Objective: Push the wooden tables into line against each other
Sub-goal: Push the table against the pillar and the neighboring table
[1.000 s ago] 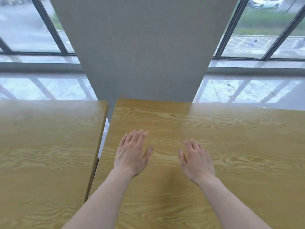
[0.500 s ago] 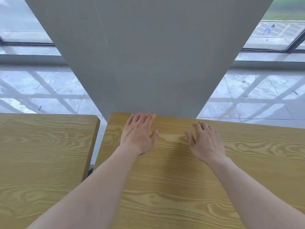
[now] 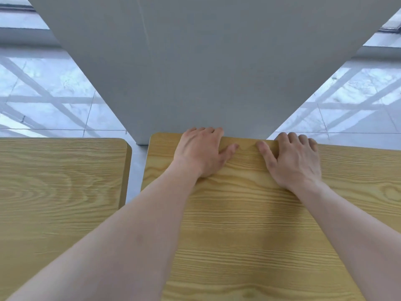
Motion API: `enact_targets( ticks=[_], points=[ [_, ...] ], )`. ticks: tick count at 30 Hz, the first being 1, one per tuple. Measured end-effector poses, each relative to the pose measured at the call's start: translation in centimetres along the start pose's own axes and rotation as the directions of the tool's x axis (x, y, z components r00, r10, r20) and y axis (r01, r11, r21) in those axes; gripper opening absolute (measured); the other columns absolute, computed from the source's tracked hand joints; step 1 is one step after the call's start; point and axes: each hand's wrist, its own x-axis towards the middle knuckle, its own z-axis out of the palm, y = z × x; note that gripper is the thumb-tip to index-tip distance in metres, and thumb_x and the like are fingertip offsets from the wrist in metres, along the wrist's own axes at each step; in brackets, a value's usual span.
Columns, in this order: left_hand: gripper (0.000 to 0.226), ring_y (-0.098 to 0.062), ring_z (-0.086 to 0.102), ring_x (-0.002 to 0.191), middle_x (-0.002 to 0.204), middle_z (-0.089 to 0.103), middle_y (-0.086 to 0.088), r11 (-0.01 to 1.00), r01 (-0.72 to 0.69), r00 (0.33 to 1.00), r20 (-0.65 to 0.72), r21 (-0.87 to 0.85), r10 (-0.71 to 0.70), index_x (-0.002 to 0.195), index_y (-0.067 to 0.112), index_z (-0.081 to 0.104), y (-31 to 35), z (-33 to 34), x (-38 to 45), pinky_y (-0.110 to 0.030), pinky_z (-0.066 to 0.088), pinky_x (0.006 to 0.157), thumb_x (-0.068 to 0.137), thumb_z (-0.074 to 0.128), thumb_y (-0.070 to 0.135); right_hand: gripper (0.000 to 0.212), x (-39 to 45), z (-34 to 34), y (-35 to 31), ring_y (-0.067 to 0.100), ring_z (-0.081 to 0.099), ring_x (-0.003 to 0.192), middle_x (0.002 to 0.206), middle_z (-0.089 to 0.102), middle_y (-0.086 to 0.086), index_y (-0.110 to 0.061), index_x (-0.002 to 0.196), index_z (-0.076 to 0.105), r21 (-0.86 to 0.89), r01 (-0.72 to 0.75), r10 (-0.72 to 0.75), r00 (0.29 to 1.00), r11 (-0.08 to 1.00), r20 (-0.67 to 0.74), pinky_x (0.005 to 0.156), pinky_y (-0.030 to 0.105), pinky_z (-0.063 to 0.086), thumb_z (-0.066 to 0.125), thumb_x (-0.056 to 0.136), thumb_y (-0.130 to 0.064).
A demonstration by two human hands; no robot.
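Two light wooden tables stand side by side. The right table (image 3: 249,224) lies under both my arms; the left table (image 3: 60,192) stands apart from it across a narrow strip of floor. My left hand (image 3: 201,151) and my right hand (image 3: 295,159) rest on the right table's far edge, fingers curled over it, thumbs on top. The fingertips are hidden behind the edge. The right table's far edge sits slightly farther out than the left table's.
A wide grey pillar (image 3: 206,66) rises directly beyond the right table's far edge, very close to my fingers. Glossy tiled floor (image 3: 54,101) spreads on both sides of it, with window frames at the far top corners.
Both hands slid forward across the right table and now hook over its far edge. My view has moved forward and tilted down, so the pillar looms larger.
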Motion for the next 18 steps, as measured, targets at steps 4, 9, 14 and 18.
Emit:
enact_targets(
  ticks=[4, 9, 14, 18],
  points=[
    [0.052, -0.023, 0.059, 0.099, 0.098, 0.064, 0.003, 0.999, -0.03, 0.998, -0.05, -0.022, 0.029, 0.102, 0.025, 0.048, -0.4, 0.0, 0.3, -0.037, 0.035, 0.09, 0.097, 0.025, 0.07, 0.077, 0.3, -0.5, -0.4, 0.036, 0.051, 0.1, 0.1, 0.062, 0.011, -0.01, 0.099, 0.056, -0.041, -0.003, 0.002, 1.0, 0.999, -0.024, 0.097, 0.047, 0.035, 0.015, 0.093, -0.075],
    [0.047, -0.023, 0.06, 0.095, 0.095, 0.065, 0.003, 0.997, -0.074, 0.994, -0.083, -0.031, 0.071, 0.095, 0.025, 0.043, -1.1, 0.3, 0.1, -0.035, 0.03, 0.082, 0.097, 0.027, 0.07, 0.075, -0.1, -0.7, -1.1, 0.038, 0.052, 0.098, 0.097, 0.061, 0.015, -0.007, 0.097, 0.056, -0.059, -0.007, 0.006, 1.0, 0.998, -0.024, 0.096, 0.049, 0.036, 0.015, 0.095, -0.071],
    [0.048, -0.024, 0.059, 0.091, 0.083, 0.05, 0.006, 0.998, -0.046, 0.994, -0.098, -0.04, 0.041, 0.095, 0.025, 0.041, -2.3, -0.2, -1.6, -0.036, 0.033, 0.083, 0.097, 0.026, 0.07, 0.07, -0.4, -0.8, -2.8, 0.037, 0.052, 0.094, 0.093, 0.06, 0.013, -0.01, 0.093, 0.053, -0.073, 0.024, -0.026, 0.999, 0.997, -0.029, 0.093, 0.048, 0.037, 0.016, 0.097, -0.069],
    [0.045, -0.024, 0.06, 0.091, 0.082, 0.049, 0.007, 0.999, -0.004, 0.992, -0.125, -0.04, -0.001, 0.096, 0.027, 0.037, -3.7, -0.1, -2.9, -0.038, 0.037, 0.088, 0.097, 0.024, 0.07, 0.072, -0.3, -0.4, -4.4, 0.037, 0.052, 0.095, 0.096, 0.061, 0.013, -0.009, 0.098, 0.055, -0.086, 0.081, -0.083, 0.996, 0.993, -0.019, 0.094, 0.048, 0.037, 0.015, 0.096, -0.069]
  ],
)
